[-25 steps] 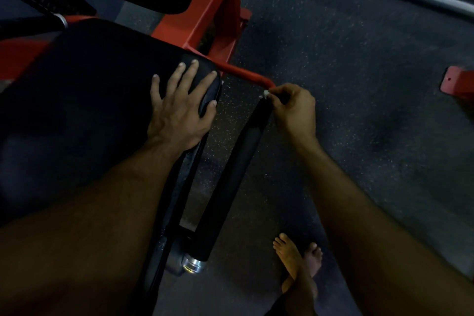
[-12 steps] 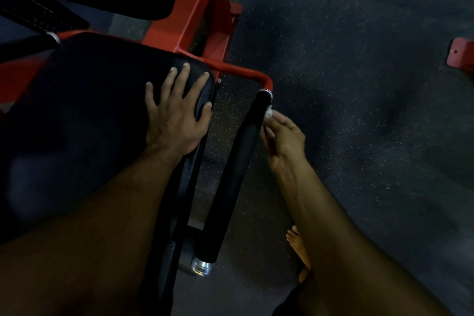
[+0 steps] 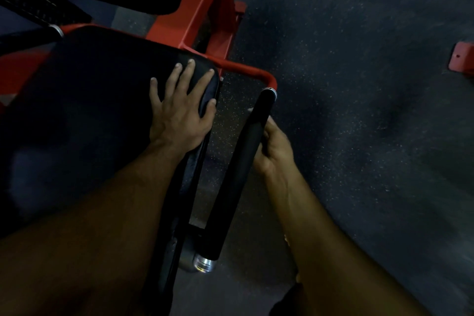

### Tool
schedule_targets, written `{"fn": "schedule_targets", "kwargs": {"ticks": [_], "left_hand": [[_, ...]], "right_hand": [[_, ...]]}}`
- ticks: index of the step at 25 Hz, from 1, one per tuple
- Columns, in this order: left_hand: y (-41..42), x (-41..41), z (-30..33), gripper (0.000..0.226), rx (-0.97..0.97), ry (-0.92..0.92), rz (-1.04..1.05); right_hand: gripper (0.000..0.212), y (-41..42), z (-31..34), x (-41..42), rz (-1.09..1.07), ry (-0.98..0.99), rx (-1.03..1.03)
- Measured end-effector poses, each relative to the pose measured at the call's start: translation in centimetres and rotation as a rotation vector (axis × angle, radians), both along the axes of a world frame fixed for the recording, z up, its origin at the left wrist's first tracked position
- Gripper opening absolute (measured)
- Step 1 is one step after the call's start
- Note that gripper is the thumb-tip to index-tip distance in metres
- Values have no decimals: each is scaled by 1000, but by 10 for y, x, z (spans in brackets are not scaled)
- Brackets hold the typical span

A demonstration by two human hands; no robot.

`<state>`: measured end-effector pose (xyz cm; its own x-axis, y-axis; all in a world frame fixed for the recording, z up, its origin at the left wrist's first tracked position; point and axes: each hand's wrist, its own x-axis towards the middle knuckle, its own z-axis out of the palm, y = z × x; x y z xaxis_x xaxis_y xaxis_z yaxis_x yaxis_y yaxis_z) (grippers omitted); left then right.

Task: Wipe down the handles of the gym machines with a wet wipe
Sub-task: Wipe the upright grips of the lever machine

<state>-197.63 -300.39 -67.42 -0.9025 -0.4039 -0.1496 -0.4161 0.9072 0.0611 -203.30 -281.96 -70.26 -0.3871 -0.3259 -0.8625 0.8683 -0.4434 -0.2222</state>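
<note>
The left hand [image 3: 179,113] lies flat, fingers spread and straight, on the far right corner of the black seat [image 3: 89,115]. Just right of the seat, the black handle [image 3: 238,169] runs from a silver cap near the viewer up to the red frame [image 3: 246,70] at its far end. The right hand [image 3: 275,151] is against the handle's right side, about a third of the way down, fingers curled round it. The wipe cannot be made out. Dark speckled floor [image 3: 359,110] lies all around.
</note>
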Motion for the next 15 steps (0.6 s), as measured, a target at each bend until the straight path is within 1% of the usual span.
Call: {"fn": "schedule_targets", "kwargs": {"ticks": [2, 4, 8, 10, 12, 13, 15], "left_hand": [[1, 0, 0, 63, -8, -2, 3], [1, -1, 0, 63, -14, -5, 3], [2, 0, 0, 62, -1, 3, 4], [1, 0, 0, 62, -4, 3, 6], [1, 0, 0, 61, -1, 6, 7], [1, 0, 0, 61, -3, 8, 8], [1, 0, -2, 61, -3, 13, 10]], "right_hand": [[32, -5, -12, -21, -42, -19, 60], [31, -10, -20, -30, -50, -46, 77], [26, -1, -1, 1, -123, -118, -126], [27, 6, 8, 16, -115, -92, -202], [27, 2, 6, 10, -116, -51, -214], [33, -4, 1, 3, -150, -30, -193], [62, -17, -7, -12, -236, 4, -151]]}}
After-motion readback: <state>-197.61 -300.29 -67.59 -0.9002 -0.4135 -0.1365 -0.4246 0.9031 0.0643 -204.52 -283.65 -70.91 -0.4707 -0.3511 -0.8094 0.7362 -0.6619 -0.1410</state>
